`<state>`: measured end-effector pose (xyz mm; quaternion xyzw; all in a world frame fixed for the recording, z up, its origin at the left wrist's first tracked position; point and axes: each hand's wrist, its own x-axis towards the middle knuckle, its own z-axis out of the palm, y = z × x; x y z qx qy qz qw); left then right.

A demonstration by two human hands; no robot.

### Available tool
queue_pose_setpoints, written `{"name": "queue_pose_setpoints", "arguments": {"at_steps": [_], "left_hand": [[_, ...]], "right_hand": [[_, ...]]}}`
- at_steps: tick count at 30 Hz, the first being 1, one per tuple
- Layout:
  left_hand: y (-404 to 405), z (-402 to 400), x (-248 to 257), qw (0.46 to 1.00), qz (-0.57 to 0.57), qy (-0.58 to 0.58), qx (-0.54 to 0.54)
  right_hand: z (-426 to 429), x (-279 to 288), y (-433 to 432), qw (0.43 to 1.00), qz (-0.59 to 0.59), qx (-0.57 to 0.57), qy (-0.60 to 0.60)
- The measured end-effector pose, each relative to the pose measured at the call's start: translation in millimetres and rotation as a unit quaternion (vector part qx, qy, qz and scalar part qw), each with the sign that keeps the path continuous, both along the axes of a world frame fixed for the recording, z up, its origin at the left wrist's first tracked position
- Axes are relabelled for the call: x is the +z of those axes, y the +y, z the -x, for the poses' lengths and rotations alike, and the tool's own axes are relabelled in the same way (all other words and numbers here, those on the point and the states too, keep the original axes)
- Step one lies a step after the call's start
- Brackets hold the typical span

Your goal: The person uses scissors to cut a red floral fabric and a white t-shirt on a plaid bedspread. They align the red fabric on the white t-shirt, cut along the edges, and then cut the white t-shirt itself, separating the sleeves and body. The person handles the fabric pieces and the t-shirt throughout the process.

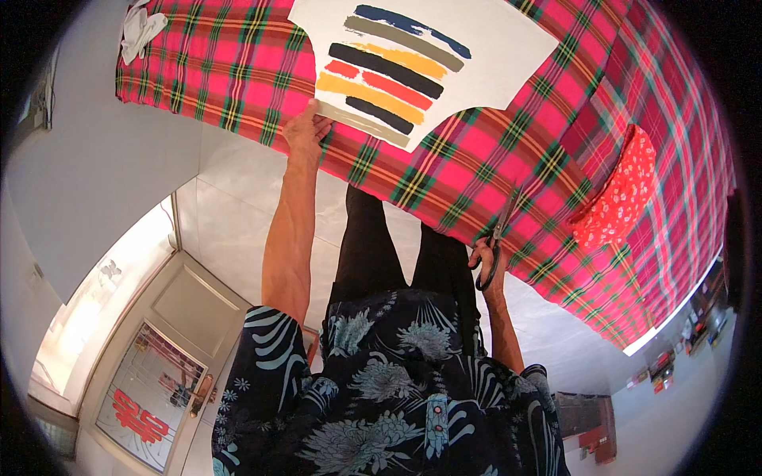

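A cut piece of white fabric (476, 77) with painted-looking stripes in blue, olive, yellow, black and red lies flat on a pink and green plaid cloth (357, 154). At its lower left corner my left hand (306, 128) touches the edge, thumb on top and the fingers partly under or beside it. My right hand (489, 262) holds a pair of scissors (503, 223) by the black handles, near the front edge of the plaid cloth. The blades point up and away from me, over the plaid, to the right of the striped piece and apart from it.
A red floral cloth piece (619, 196) lies on the plaid at the right. White cloth scraps (141, 30) sit at the far left end. The plaid's front edge runs slanting before my legs. A door (178, 309) with a glass pane stands at the lower left.
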<state>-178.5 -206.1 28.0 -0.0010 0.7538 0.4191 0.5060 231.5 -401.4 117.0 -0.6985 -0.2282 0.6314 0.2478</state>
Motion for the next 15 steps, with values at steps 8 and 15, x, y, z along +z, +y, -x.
{"name": "queue_pose_setpoints", "arguments": {"at_steps": [8,15], "left_hand": [[-5.2,-26.8,4.4,0.994,0.058,-0.088,0.035],[-21.5,-53.0,9.1,0.990,0.051,-0.121,0.043]], "right_hand": [[-0.1,2.5,11.7,0.999,0.033,-0.026,0.021],[13.5,2.9,20.5,0.998,0.038,-0.004,0.040]]}}
